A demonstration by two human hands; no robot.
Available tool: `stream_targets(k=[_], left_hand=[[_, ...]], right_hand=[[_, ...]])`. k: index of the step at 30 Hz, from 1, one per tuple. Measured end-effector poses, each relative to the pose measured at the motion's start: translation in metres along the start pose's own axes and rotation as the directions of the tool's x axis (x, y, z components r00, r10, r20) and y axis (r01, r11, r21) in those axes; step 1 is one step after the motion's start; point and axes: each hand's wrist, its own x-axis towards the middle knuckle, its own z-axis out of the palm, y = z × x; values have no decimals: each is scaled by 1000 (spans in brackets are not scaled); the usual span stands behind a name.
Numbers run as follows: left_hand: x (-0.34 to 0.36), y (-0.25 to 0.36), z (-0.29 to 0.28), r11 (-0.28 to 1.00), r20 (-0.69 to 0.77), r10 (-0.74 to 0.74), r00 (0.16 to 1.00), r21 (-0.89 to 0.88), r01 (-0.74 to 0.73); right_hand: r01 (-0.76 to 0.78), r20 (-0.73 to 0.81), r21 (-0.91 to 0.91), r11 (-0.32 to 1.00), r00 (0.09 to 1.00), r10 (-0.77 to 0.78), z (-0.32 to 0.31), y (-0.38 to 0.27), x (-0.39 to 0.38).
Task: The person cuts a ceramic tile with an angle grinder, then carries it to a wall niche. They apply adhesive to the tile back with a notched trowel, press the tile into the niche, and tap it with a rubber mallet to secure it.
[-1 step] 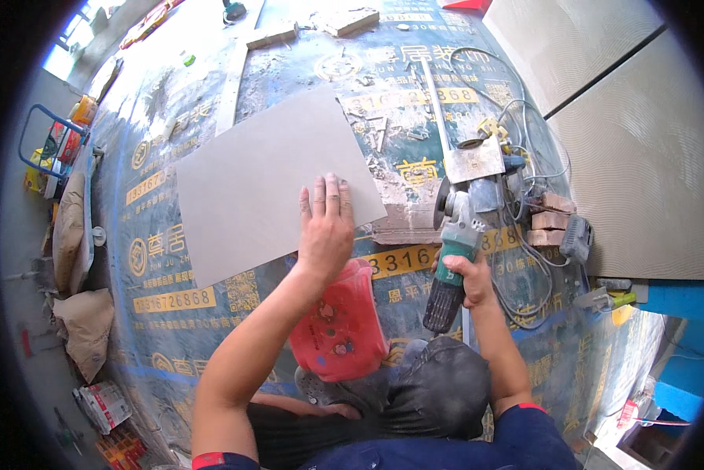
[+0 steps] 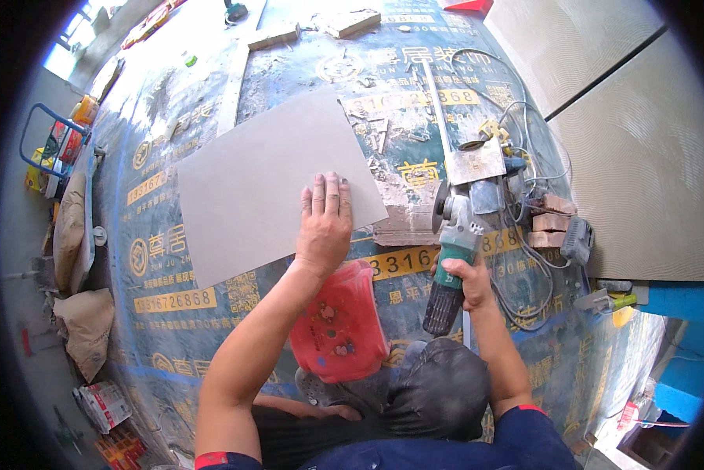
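Grey in the head view, the tile (image 2: pixel 250 180) lies under your left hand (image 2: pixel 325 223), fingers outstretched, leftward of your right hand (image 2: pixel 471 283), which is clamped around the green angle grinder (image 2: pixel 456 247). Red stool (image 2: pixel 340 325): just nearer you than your left hand. Nothing has visibly shifted since the earlier frame.

A head-worn fisheye looks down over the covered floor (image 2: pixel 156 266).

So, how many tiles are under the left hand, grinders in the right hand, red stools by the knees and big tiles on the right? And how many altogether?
Tile under left hand: 1
Grinder in right hand: 1
Red stool: 1
Big tiles: 2
Total: 5
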Motion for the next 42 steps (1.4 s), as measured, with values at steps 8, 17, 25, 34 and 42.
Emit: stream_targets(k=[8,17,25,34,42], left_hand=[[-71,-57,-1,926,-41,326,944,-189,-328],[-85,-67,-11,982,-64,54,996,-179,-65],[-84,-68,-11,980,-78,74,994,-178,-87],[-80,-64,-14,972,-70,47,996,-229,-62],[-81,-65,-14,974,-52,46,998,-219,-56]], right_hand=[[64,137,-329,942,990,-20,-32,7,-2],[366,393,-749,553,916,-75,1,3,-5],[489,570,-684,542,821,-21,22,7,10],[423,522,-683,595,853,-7,32,15,53],[534,619,-705,467,784,38,34,7,34]])
